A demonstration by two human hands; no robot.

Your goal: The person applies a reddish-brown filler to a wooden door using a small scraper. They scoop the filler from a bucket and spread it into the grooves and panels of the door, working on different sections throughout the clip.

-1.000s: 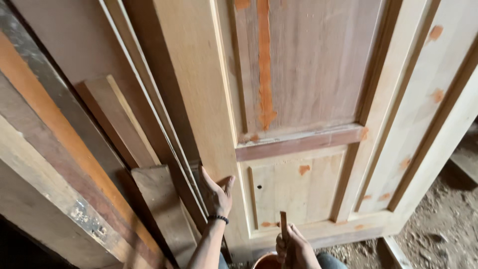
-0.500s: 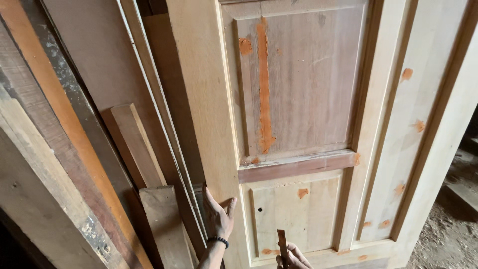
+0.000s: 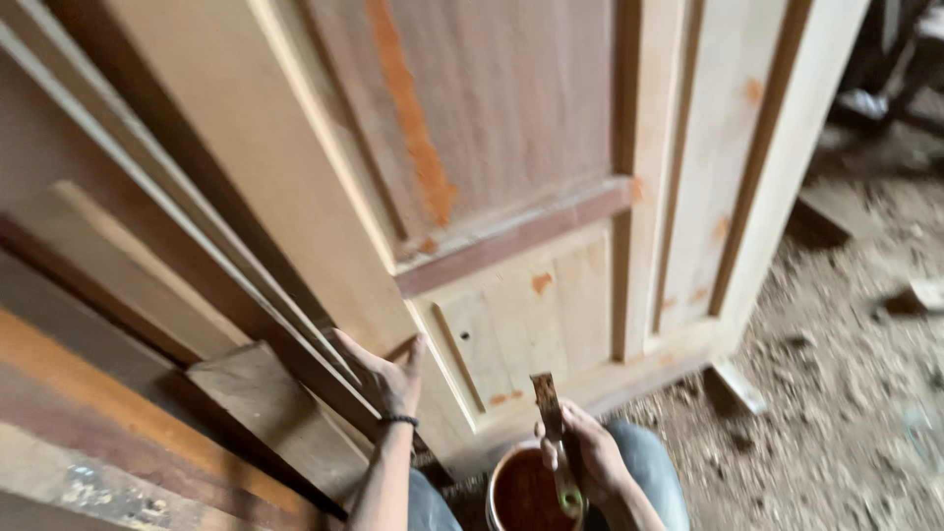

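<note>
A tall unfinished wooden door (image 3: 511, 197) with recessed panels leans upright in front of me, marked with orange-brown filler patches and one long smear on its upper panel. My left hand (image 3: 385, 376) rests flat on the door's left edge near the bottom, a dark band on its wrist. My right hand (image 3: 586, 454) grips a narrow flat-bladed tool (image 3: 549, 408) smeared with brown paste, its blade pointing up. Just below that hand sits a small round tub (image 3: 521, 490) of orange-brown paste, between my knees.
Several long boards and planks (image 3: 147, 324) lean at the left, beside the door. The dirt floor (image 3: 846, 393) to the right is strewn with sawdust and small wood offcuts (image 3: 914, 295).
The view has swung down and to the right, showing more floor and the tub. My left hand stays on the door's edge; my right hand still holds the tool upright.
</note>
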